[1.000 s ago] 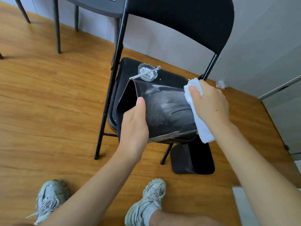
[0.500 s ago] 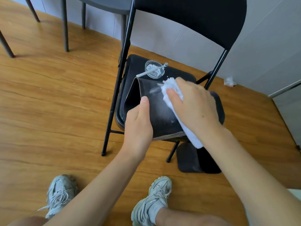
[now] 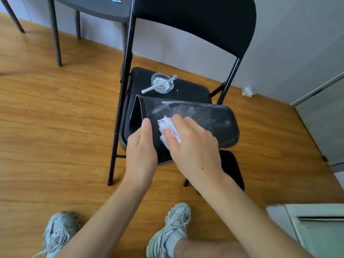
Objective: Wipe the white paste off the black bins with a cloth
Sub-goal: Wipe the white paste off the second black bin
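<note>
Right hand (image 3: 193,146) of mine at frame centre, fingers curled on the cloth (image 3: 168,130), pressing it to the bin (image 3: 210,120), left hand (image 3: 141,151) gripping the bin's near edge, bin lying sideways on the chair (image 3: 186,90), white paste (image 3: 178,108) streaked along its upper side.

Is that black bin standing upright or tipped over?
Tipped: the black bin lies sideways on the chair, its opening facing left.

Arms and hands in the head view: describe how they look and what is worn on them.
Both forearms are bare to the frame's lower edge: no sleeves, gloves, watch or rings show. The left hand has a short, unpainted thumbnail. The right hand bears a small dark mole near the wrist. Its fingers are bare.
</note>
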`<state>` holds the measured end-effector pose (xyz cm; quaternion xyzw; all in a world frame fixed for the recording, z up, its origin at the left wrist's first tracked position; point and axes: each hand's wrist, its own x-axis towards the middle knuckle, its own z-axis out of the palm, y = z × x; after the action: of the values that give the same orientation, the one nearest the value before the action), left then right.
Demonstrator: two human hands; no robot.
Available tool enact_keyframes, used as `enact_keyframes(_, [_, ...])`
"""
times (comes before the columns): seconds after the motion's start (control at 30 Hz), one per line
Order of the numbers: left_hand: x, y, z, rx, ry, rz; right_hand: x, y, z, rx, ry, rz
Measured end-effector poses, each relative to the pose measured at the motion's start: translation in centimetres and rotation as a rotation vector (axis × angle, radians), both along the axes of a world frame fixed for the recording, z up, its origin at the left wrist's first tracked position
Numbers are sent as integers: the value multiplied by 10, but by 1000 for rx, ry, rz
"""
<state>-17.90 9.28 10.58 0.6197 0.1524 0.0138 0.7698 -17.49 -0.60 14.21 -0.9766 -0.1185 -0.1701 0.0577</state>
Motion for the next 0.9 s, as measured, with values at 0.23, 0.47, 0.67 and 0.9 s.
enact_keyframes(0.23, [7,4,-13,-128,48,-89,35,-12,4,-4,-34,-67])
enact_keyframes(0.47, [7,-6,0,-114,50,-24,42,-114,6,-21,-2,-404])
enact_keyframes(0.67, [8,-6,0,-21,59,17,44,-105,11,-25,9,-392])
enact_keyframes(0.9, [-1,-4,-1,-68,69,7,9,26,0,34,-76,-6])
